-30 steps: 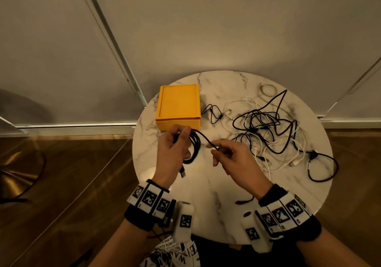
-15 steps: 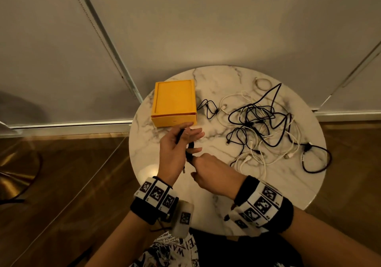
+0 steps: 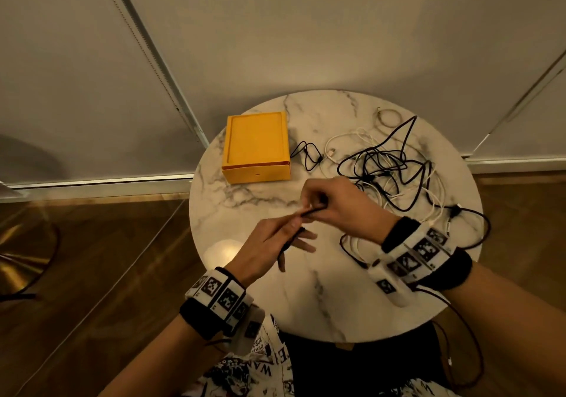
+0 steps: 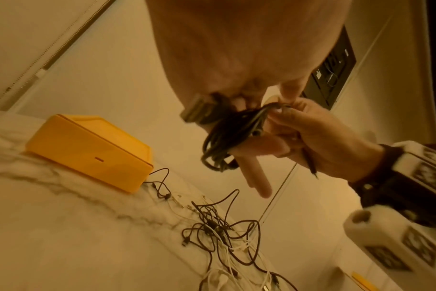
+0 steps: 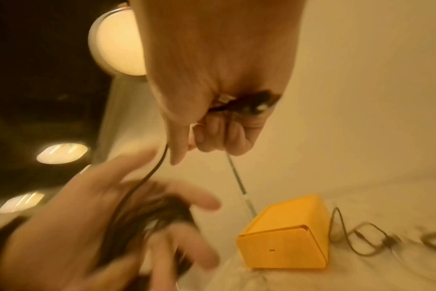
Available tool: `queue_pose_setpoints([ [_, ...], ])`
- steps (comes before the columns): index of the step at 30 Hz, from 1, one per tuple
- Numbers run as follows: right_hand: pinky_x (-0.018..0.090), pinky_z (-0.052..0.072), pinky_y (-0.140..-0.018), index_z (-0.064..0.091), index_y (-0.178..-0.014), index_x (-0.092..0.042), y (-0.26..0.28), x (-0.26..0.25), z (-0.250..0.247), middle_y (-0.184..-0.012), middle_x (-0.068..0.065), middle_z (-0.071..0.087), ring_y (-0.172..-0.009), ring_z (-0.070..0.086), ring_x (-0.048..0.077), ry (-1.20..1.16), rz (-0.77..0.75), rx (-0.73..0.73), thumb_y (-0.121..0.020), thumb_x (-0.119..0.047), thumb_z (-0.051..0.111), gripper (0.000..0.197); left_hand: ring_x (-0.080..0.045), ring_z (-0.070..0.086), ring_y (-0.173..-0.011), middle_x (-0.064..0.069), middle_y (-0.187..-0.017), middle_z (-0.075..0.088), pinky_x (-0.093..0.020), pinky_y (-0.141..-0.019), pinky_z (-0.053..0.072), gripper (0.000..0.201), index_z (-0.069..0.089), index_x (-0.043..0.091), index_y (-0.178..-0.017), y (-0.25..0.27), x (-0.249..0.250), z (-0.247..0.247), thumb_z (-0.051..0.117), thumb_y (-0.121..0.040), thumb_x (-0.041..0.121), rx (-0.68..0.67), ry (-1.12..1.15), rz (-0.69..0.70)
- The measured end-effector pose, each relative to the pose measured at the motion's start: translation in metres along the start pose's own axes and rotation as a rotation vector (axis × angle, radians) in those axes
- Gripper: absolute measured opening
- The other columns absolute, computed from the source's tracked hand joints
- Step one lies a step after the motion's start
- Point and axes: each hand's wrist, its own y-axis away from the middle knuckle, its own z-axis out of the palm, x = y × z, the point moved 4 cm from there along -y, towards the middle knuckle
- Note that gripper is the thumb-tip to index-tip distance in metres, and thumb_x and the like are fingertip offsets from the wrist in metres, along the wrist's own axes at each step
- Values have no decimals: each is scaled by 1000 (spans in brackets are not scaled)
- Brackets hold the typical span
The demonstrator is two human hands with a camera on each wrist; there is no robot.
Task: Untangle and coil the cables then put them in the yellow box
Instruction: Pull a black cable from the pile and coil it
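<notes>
A coiled black cable (image 4: 222,145) hangs over my left hand's fingers (image 4: 256,177), above the middle of the round marble table (image 3: 245,274). My left hand (image 3: 294,234) grips this coil (image 3: 286,245). Just right of it, my right hand (image 3: 312,210) pinches the cable's free end (image 3: 309,211), its fingers (image 5: 219,133) curled round the strand (image 5: 157,167). The yellow box (image 3: 255,147) sits lid-on at the table's back left, also visible as the yellow box (image 4: 87,145) and yellow box (image 5: 284,236). A tangle of black and white cables (image 3: 389,176) lies at the right.
A short black cable (image 3: 307,154) lies beside the box. A small pale coil (image 3: 389,118) rests at the table's far edge, and a black loop (image 3: 471,228) near its right edge. Wooden floor (image 3: 92,274) surrounds the table; a wall stands behind it.
My right hand has come up from below the left hand to its upper right, carrying the cable's end across the coil. Both hands sit more to the right in view.
</notes>
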Motion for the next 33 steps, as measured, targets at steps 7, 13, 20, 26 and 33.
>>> queue_pose_setpoints([
  [7, 14, 33, -47, 57, -80, -9, 0, 38, 16, -58, 16, 56, -45, 39, 3, -406, 301, 100, -87, -20, 70, 19, -17, 33, -42, -19, -72, 65, -26, -44, 22, 41, 49, 18, -138, 6, 14, 4, 45, -100, 4, 46, 141, 126],
  [13, 22, 26, -42, 61, -97, -19, 6, 26, 41, -53, -3, 42, -45, 33, 6, -698, 281, -9, -94, 2, 49, 24, -4, 19, -40, 0, -55, 40, -17, -37, 12, 28, 62, 12, -116, -3, 16, -6, 42, -98, 10, 228, 577, 19],
  [20, 19, 18, -45, 56, -85, -16, 13, 11, 49, -53, -2, 32, -45, 22, 10, -1039, 316, -111, -97, -19, 46, 17, -3, 21, -40, 3, -55, 35, -15, -36, 15, 24, 62, 10, -111, -5, 10, -9, 43, -97, 11, 314, 698, -11],
  [26, 22, 26, -42, 55, -78, -35, 14, 5, 50, -54, -12, 35, -47, 31, 7, -787, 272, 47, -104, -29, 38, 32, -11, 45, -56, 7, -64, 52, -23, -47, 39, 19, 64, 9, -103, -4, 14, -12, 48, -100, 17, 541, -25, 178],
  [33, 27, 34, -51, 64, -83, -19, 18, 9, 26, -59, -1, 44, -53, 39, 12, -486, 178, 145, -91, -30, 64, 13, -13, 36, -56, -3, -67, 45, -26, -45, 26, 20, 64, 7, -97, -5, 19, -14, 48, -100, 18, 481, 5, 150],
])
